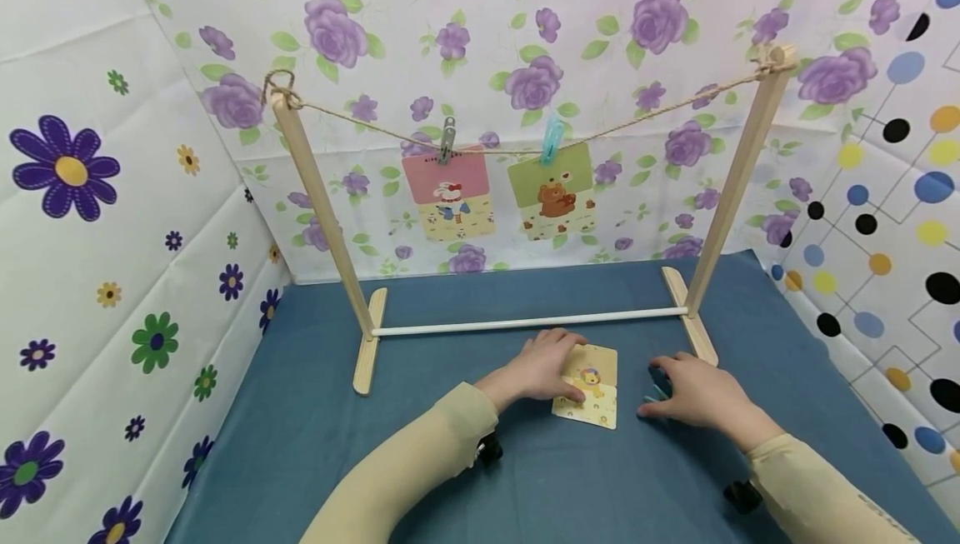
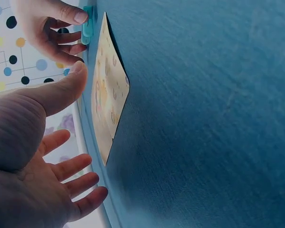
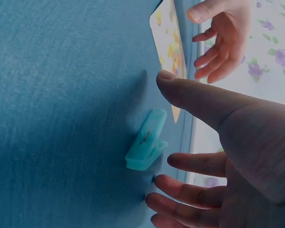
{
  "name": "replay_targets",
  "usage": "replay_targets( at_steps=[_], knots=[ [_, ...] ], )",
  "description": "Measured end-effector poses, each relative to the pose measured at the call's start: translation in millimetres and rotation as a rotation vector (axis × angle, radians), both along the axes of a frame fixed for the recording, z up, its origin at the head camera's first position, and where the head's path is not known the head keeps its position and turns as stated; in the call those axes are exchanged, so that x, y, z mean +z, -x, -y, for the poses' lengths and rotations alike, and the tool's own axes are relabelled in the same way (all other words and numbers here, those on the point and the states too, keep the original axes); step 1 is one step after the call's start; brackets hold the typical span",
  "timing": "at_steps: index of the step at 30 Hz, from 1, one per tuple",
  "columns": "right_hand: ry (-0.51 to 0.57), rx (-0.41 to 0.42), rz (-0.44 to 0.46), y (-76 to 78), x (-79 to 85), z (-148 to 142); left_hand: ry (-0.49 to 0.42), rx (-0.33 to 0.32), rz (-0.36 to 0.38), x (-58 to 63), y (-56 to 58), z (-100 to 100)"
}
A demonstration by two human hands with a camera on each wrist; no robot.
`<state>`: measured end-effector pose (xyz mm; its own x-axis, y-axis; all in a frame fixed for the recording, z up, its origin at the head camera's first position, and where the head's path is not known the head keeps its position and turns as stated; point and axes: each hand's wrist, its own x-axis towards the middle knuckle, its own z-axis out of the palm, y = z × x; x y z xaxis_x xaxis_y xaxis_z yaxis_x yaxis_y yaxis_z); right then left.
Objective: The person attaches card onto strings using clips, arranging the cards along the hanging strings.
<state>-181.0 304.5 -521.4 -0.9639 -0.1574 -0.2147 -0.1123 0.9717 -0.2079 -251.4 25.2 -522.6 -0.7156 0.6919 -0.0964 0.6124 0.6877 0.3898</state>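
A yellow card (image 1: 602,398) with a lion picture lies on the blue cloth. My left hand (image 1: 542,367) hovers over its left part, fingers apart and loosely bent; the left wrist view shows space between that hand and the card (image 2: 115,90). To the right, a teal clothespin (image 3: 147,140) lies on the cloth, partly hidden by my right hand (image 1: 697,394) in the head view. That hand's thumb and fingers spread around the clothespin without closing on it, as the right wrist view shows.
Behind the hands stands a wooden frame with two posts (image 1: 322,211) and a white bar (image 1: 525,324) low between them. On its sagging rope (image 1: 660,117) hang a pink card (image 1: 456,186) under a grey clothespin (image 1: 447,141) and a green card (image 1: 581,194) under a teal one.
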Motion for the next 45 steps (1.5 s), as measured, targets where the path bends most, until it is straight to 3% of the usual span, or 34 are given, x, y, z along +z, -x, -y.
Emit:
replay_targets(
  at_steps=[12, 24, 35, 45],
  knots=[
    [0.007, 0.008, -0.054, -1.1, -0.2, 5, 0.048, 0.017, 0.012, -3.0, 6.6, -3],
    [-0.001, -0.031, -0.055, -3.8, -1.6, 7, 0.086, 0.008, -0.084, -7.8, 6.1, -9],
    [-0.018, -0.031, -0.047, -4.1, -1.5, 8, 0.203, 0.030, -0.151, -7.9, 4.0, -19],
    [-0.026, -0.032, -0.029, -3.2, -2.1, 8, 0.250, 0.039, -0.173, -5.8, 3.6, -26]
  ],
)
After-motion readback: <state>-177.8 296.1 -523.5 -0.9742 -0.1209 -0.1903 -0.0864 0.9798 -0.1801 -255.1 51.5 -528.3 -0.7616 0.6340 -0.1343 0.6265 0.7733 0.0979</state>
